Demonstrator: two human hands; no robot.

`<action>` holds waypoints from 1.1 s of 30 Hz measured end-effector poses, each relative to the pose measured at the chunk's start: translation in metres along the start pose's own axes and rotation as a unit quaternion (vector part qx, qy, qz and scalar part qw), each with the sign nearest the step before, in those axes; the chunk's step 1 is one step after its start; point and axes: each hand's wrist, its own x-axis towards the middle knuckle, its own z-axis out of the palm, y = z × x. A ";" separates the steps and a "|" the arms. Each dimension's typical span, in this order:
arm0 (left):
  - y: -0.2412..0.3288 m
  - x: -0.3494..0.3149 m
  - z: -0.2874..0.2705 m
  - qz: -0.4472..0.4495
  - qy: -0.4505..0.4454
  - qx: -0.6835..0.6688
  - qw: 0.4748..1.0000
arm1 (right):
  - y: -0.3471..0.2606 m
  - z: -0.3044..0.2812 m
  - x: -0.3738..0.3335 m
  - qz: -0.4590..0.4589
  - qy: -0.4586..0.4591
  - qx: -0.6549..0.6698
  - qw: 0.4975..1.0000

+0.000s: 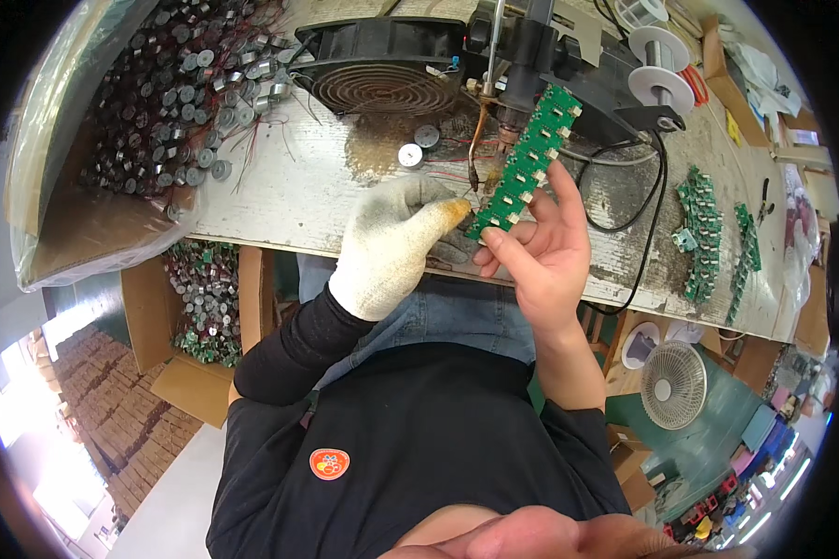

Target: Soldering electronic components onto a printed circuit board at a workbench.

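Note:
My right hand point(548, 247), bare, pinches a long strip of green circuit boards point(529, 158) near its lower end. The strip slants up and to the right, with small white connectors along its right edge. My left hand point(396, 228) wears a white knit glove with a stained thumb tip. Its thumb and fingers close together beside the lower end of the strip; what they hold is too small to make out. Just above the gloved thumb hangs a brown soldering iron tip point(474, 177). Two small round motors point(410, 156) with red wires lie beyond my left hand.
Many small motors point(191, 112) are heaped at the far left beside a plastic-lined box. A black fan point(382, 79) and solder wire spools point(660, 65) stand at the back. More green board strips point(701, 233) lie at right. A cardboard box point(154, 307) of parts sits below the table's left side.

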 end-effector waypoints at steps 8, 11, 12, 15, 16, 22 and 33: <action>-0.003 0.000 0.003 0.008 0.010 -0.027 1.000 | 0.001 -0.003 0.001 0.011 -0.010 0.009 1.000; -0.006 0.001 0.001 0.006 0.019 -0.025 0.999 | 0.002 -0.003 0.000 0.017 -0.008 0.012 1.000; -0.007 0.002 0.000 0.017 0.025 0.006 1.000 | 0.002 -0.003 -0.001 0.021 -0.005 0.011 1.000; -0.004 -0.001 0.002 -0.003 0.021 -0.022 1.000 | 0.003 -0.003 -0.002 0.020 -0.005 0.011 1.000; -0.005 -0.001 0.001 -0.003 0.021 -0.022 1.000 | 0.004 -0.004 -0.003 0.019 -0.005 0.011 1.000; -0.003 -0.002 -0.002 0.039 0.005 0.067 0.997 | 0.006 -0.005 -0.003 0.018 -0.019 0.013 1.000; -0.001 0.003 -0.003 0.036 0.002 0.120 0.992 | 0.004 -0.002 -0.003 0.012 -0.014 0.004 1.000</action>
